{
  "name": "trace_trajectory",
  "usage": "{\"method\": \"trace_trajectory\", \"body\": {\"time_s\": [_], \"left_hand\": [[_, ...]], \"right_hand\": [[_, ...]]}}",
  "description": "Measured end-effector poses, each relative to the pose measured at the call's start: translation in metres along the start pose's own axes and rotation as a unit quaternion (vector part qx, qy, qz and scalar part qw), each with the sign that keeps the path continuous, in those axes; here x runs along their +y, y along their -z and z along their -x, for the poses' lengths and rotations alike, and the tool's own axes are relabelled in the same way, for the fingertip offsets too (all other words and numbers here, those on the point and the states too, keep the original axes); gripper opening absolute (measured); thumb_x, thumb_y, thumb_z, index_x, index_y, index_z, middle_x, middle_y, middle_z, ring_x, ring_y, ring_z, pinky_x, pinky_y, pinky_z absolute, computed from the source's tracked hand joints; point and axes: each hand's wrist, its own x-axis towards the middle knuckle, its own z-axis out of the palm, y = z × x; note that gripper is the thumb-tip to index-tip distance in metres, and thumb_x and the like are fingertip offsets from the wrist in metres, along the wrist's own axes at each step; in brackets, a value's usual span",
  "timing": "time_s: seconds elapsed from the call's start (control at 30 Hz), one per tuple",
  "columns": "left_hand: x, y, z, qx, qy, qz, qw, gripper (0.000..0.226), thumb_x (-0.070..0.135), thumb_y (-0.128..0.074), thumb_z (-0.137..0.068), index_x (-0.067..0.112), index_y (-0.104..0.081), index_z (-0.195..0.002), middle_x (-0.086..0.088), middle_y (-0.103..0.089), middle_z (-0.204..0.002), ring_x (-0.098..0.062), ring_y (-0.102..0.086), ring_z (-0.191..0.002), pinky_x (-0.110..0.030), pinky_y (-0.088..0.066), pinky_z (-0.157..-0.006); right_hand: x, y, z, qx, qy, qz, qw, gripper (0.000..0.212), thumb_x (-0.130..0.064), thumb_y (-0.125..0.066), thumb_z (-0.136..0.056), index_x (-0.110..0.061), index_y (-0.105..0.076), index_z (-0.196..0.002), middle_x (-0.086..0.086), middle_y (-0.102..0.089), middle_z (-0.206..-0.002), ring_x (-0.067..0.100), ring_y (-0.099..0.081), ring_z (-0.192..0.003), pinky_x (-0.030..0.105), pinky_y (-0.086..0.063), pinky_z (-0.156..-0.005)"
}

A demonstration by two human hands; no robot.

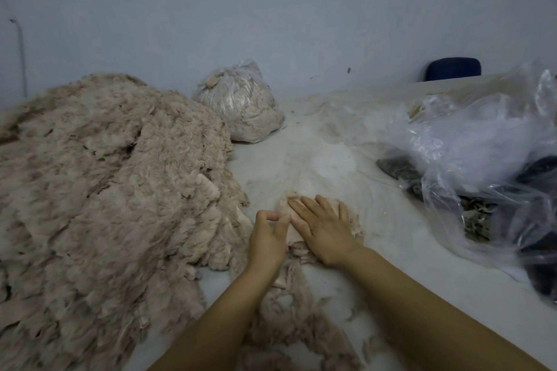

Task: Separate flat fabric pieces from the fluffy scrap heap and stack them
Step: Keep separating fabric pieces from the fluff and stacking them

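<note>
A big heap of fluffy beige scraps (99,190) covers the left half of the table. Just right of its edge lies a small stack of flat beige fabric pieces (352,221). My right hand (322,229) rests flat on top of that stack, fingers straight and pointing away from me. My left hand (268,235) is beside it at the stack's left edge, fingers curled, thumb and forefinger pinching at the edge of a flat piece (293,235). More fluffy scraps (289,310) trail toward me between my forearms.
A tied clear bag stuffed with beige scraps (241,102) stands at the back by the wall. Loose clear plastic bags (470,135) with dark scraps fill the right side. A dark blue chair back (453,68) shows behind the white table (316,141).
</note>
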Motion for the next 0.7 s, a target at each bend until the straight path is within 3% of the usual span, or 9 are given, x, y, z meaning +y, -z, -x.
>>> {"method": "trace_trajectory", "body": {"time_s": [0.13, 0.23, 0.37, 0.43, 0.5, 0.57, 0.63, 0.67, 0.7], "left_hand": [[-0.002, 0.012, 0.008, -0.035, 0.008, 0.024, 0.999, 0.022, 0.032, -0.064, -0.087, 0.021, -0.045, -0.09, -0.003, -0.051, -0.067, -0.002, -0.042, -0.037, -0.016, -0.034, -0.036], [-0.003, 0.025, 0.01, -0.048, 0.016, 0.028, 0.998, 0.025, 0.033, -0.064, -0.087, 0.019, -0.045, -0.093, -0.003, -0.049, -0.071, -0.008, -0.043, -0.044, -0.02, -0.036, -0.037], [-0.01, 0.052, 0.007, -0.076, -0.041, -0.086, 0.993, 0.019, 0.03, -0.061, -0.09, 0.017, -0.052, -0.08, 0.001, -0.051, -0.068, -0.012, -0.048, -0.055, -0.024, -0.041, -0.052], [-0.013, 0.064, 0.006, -0.142, -0.066, -0.149, 0.976, 0.023, 0.03, -0.061, -0.091, 0.021, -0.057, -0.069, 0.006, -0.052, -0.06, -0.011, -0.05, -0.056, -0.026, -0.042, -0.058], [-0.009, 0.075, 0.008, -0.226, -0.064, -0.181, 0.955, 0.014, 0.036, -0.066, -0.086, 0.027, -0.067, -0.075, 0.009, -0.063, -0.07, -0.005, -0.058, -0.065, -0.023, -0.046, -0.064], [-0.005, 0.086, 0.009, -0.301, -0.067, -0.239, 0.921, 0.028, 0.048, -0.073, -0.076, 0.031, -0.069, -0.098, 0.013, -0.066, -0.095, 0.004, -0.06, -0.084, -0.009, -0.046, -0.071], [-0.006, 0.093, 0.008, -0.33, -0.095, -0.319, 0.883, 0.044, 0.049, -0.075, -0.072, 0.027, -0.066, -0.11, 0.012, -0.058, -0.104, 0.003, -0.056, -0.092, -0.008, -0.043, -0.076], [-0.006, 0.094, 0.008, -0.331, -0.113, -0.332, 0.876, 0.036, 0.044, -0.074, -0.076, 0.024, -0.068, -0.106, 0.009, -0.057, -0.102, -0.001, -0.055, -0.091, -0.012, -0.042, -0.077], [-0.006, 0.094, 0.01, -0.324, -0.124, -0.33, 0.878, 0.025, 0.038, -0.071, -0.082, 0.022, -0.07, -0.1, 0.007, -0.057, -0.099, -0.006, -0.056, -0.09, -0.015, -0.042, -0.078]], "right_hand": [[0.003, -0.002, -0.004, -0.027, -0.01, 0.006, 1.0, 0.05, -0.049, -0.012, -0.101, -0.041, -0.01, -0.15, -0.013, -0.005, -0.16, 0.016, 0.005, -0.147, 0.057, 0.008, -0.112], [0.008, -0.002, -0.004, -0.018, -0.034, 0.014, 0.999, 0.048, -0.039, -0.017, -0.103, -0.036, -0.013, -0.151, -0.01, -0.006, -0.161, 0.016, 0.004, -0.148, 0.054, 0.007, -0.114], [0.011, 0.012, -0.005, -0.071, -0.05, 0.057, 0.995, 0.047, -0.025, -0.026, -0.102, -0.025, -0.032, -0.148, -0.007, -0.001, -0.162, 0.018, 0.006, -0.148, 0.056, 0.007, -0.115], [0.007, 0.023, -0.005, -0.052, -0.052, 0.033, 0.997, 0.048, -0.029, -0.023, -0.103, -0.031, -0.02, -0.151, -0.007, -0.004, -0.161, 0.018, 0.005, -0.148, 0.06, 0.008, -0.112], [-0.001, 0.033, -0.004, 0.005, -0.047, 0.026, 0.999, 0.051, -0.026, -0.027, -0.102, -0.036, -0.016, -0.151, -0.005, -0.008, -0.161, 0.02, 0.003, -0.148, 0.061, 0.009, -0.111], [-0.013, 0.039, 0.005, 0.122, -0.025, 0.024, 0.992, 0.05, -0.016, -0.037, -0.099, -0.027, -0.033, -0.147, 0.003, -0.024, -0.157, 0.025, -0.01, -0.147, 0.058, 0.003, -0.113], [-0.027, 0.038, 0.019, 0.286, 0.06, -0.032, 0.956, 0.039, -0.001, -0.048, -0.089, -0.009, -0.059, -0.126, 0.017, -0.054, -0.131, 0.039, -0.045, -0.126, 0.056, -0.026, -0.107], [-0.034, 0.035, 0.027, 0.34, 0.109, -0.079, 0.931, 0.031, 0.001, -0.052, -0.085, -0.004, -0.066, -0.113, 0.017, -0.063, -0.113, 0.037, -0.057, -0.107, 0.049, -0.041, -0.095], [-0.04, 0.033, 0.037, 0.335, 0.147, -0.136, 0.921, 0.024, -0.003, -0.053, -0.086, -0.004, -0.068, -0.104, 0.012, -0.066, -0.1, 0.028, -0.061, -0.093, 0.039, -0.049, -0.083]]}}
